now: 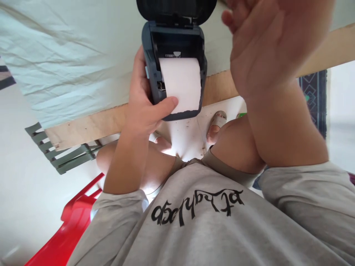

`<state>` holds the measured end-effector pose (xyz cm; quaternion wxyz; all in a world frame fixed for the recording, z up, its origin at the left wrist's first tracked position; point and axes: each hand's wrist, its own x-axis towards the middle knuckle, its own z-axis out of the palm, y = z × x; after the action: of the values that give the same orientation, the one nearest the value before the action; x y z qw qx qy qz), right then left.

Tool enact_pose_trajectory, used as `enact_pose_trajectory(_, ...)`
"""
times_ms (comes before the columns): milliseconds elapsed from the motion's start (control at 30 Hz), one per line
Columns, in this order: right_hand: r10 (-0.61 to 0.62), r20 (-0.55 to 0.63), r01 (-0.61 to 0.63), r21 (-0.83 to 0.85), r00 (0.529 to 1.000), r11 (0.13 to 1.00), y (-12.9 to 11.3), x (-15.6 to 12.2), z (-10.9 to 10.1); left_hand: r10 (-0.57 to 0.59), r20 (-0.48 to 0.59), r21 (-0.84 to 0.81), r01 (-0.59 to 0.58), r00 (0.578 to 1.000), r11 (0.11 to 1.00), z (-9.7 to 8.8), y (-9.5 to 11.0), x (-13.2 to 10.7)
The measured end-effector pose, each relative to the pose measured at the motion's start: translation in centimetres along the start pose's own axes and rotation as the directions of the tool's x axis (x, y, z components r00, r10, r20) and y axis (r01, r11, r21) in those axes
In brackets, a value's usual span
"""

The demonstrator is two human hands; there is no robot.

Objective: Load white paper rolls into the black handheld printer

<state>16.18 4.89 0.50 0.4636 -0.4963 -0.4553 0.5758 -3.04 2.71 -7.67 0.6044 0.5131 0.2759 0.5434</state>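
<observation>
My left hand (146, 98) grips a dark blue-black portable label printer (174, 40) from its left side, the thumb resting on the paper. The printer's lid (177, 11) is swung up at the far end. In its bay lies a roll of white paper (183, 81), with a loose end towards me. To the right of the printer, apart from it, my right hand (257, 44) is raised close to the camera. Its fingers are partly cut off by the top edge, and those that show are bent; I see nothing held in it.
A table with a pale green cloth (69, 62) and a bare wooden edge (83, 127) lies below the printer. A green folding stool (61, 151) and a red plastic chair (74, 214) stand at the left. A dark patterned rug (316, 99) lies at the right.
</observation>
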Motion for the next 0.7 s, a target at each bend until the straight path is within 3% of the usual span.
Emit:
enact_pose_trajectory(67,-0.088,-0.052,0.096,0.170,0.995,0.981,-0.2,0.0,-0.1,0.015,0.143,-0.012,-0.013,0.990,1.000,0.0,0.0,-0.1)
enact_pose_trajectory(100,-0.110,-0.064,0.123,0.241,0.992,0.963,-0.2,0.0,-0.1,-0.005,0.164,-0.009,0.006,0.986,1.000,0.1,0.0,-0.2)
enact_pose_trajectory(133,-0.121,-0.044,0.128,0.252,0.992,0.959,0.0,0.0,-0.2,0.012,0.106,-0.026,-0.009,0.994,1.000,0.2,0.0,-0.3)
enact_pose_trajectory(200,-0.148,-0.025,0.150,0.150,0.989,0.977,0.6,0.2,-0.2,0.005,0.000,-0.037,-0.005,1.000,0.999,0.4,0.1,-0.4)
enact_pose_trajectory(300,-0.232,0.154,0.249,-0.098,0.960,0.964,1.5,0.3,-0.3,-0.014,0.006,-0.022,0.014,1.000,1.000,0.9,0.5,-0.6)
enact_pose_trajectory(400,-0.273,0.419,0.376,-0.187,0.866,0.907,2.0,0.0,-0.2,-0.026,0.018,-0.013,0.026,1.000,1.000,1.5,0.9,-0.6)
enact_pose_trajectory(467,-0.275,0.504,0.431,-0.223,0.819,0.874,2.1,-0.2,-0.2,-0.029,-0.020,-0.022,0.029,0.999,0.999,2.1,1.2,-0.6)
enact_pose_trajectory(567,-0.312,0.550,0.505,-0.241,0.775,0.829,2.3,0.0,-0.3,-0.057,-0.065,-0.051,0.054,0.996,0.997,2.7,1.5,-0.8)
enact_pose_trajectory(700,-0.324,0.551,0.512,-0.228,0.769,0.828,2.6,0.5,-0.4,-0.036,-0.052,-0.101,0.031,0.998,0.994,2.6,1.3,-0.7)
